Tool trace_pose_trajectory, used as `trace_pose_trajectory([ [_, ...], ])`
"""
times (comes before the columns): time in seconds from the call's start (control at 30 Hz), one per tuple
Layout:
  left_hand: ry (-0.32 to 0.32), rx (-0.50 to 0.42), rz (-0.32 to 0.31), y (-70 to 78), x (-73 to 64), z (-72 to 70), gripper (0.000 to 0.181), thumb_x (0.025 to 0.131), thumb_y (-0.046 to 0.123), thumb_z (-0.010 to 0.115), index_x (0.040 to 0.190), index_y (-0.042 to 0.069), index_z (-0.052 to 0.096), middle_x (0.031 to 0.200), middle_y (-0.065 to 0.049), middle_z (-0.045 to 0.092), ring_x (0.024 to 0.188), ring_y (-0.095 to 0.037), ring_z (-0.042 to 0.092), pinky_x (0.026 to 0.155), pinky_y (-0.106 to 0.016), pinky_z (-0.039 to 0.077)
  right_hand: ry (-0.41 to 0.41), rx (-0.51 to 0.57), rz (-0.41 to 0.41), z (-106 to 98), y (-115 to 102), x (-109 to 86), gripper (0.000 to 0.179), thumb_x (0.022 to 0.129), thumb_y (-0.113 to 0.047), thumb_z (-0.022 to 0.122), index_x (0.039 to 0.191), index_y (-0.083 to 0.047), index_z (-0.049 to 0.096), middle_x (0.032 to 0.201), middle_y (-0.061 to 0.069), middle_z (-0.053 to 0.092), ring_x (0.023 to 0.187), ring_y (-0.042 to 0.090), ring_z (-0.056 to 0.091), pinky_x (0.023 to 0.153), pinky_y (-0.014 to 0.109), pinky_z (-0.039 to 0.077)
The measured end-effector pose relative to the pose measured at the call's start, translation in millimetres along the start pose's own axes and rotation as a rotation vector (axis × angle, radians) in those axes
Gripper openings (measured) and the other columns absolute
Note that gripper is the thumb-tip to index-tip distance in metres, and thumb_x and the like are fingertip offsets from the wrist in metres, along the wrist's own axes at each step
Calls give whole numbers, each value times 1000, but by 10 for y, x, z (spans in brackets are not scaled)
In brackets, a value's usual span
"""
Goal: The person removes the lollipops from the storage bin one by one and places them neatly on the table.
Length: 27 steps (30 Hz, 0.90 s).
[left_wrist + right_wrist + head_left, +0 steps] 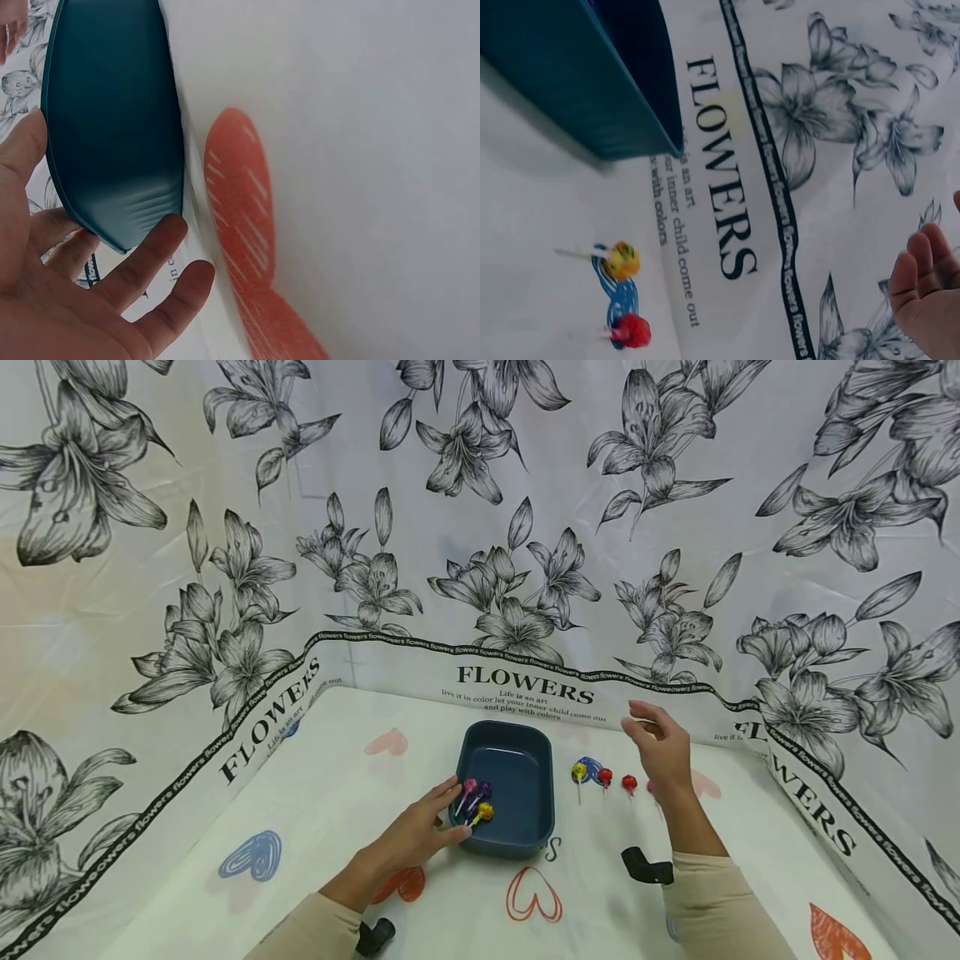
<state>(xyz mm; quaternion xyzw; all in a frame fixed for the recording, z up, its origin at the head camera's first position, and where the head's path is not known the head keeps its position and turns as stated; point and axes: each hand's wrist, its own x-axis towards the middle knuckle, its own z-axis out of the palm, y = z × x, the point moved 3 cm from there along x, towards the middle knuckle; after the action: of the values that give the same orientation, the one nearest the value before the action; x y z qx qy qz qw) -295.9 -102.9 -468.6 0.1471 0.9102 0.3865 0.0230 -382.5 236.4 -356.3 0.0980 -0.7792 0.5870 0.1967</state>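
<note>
A dark blue rectangular basin holds several lollipops in its left end, among them a pink lollipop and a yellow lollipop. My left hand touches the basin's left end with spread, fairly straight fingers; the left wrist view shows its thumb at the rim. Raised to the right of the basin, my right hand has loosely bent fingers and holds nothing. Between that hand and the basin lie a yellow lollipop, a red lollipop and another red lollipop. A pink one is partly hidden by my right wrist.
A white cloth printed with hearts covers the table. Behind and at both sides rises a flower-printed curtain, its lettered border close behind the basin. Black wrist mounts stick out from both sleeves.
</note>
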Motion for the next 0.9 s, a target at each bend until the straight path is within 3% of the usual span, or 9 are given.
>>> trace_pose_trajectory([
  [0.43, -10, -12, -13, -5, -43, 2, 79, 75, 55, 55, 138, 17, 26, 143, 5, 13, 99, -19, 51, 84, -40, 41, -148, 88, -54, 804, -67, -201, 30, 80, -26, 63, 108, -18, 59, 103, 2, 54, 91, 21, 51, 73, 35, 45],
  [0.9, -4, -18, 5, -24, -12, -11, 77, 76, 53, 55, 137, 17, 27, 143, 5, 13, 96, -18, 52, 78, -34, 45, -371, 115, -2, 1445, 72, -378, 33, 80, -27, 62, 111, -18, 57, 106, 10, 53, 87, 21, 52, 72, 36, 45],
])
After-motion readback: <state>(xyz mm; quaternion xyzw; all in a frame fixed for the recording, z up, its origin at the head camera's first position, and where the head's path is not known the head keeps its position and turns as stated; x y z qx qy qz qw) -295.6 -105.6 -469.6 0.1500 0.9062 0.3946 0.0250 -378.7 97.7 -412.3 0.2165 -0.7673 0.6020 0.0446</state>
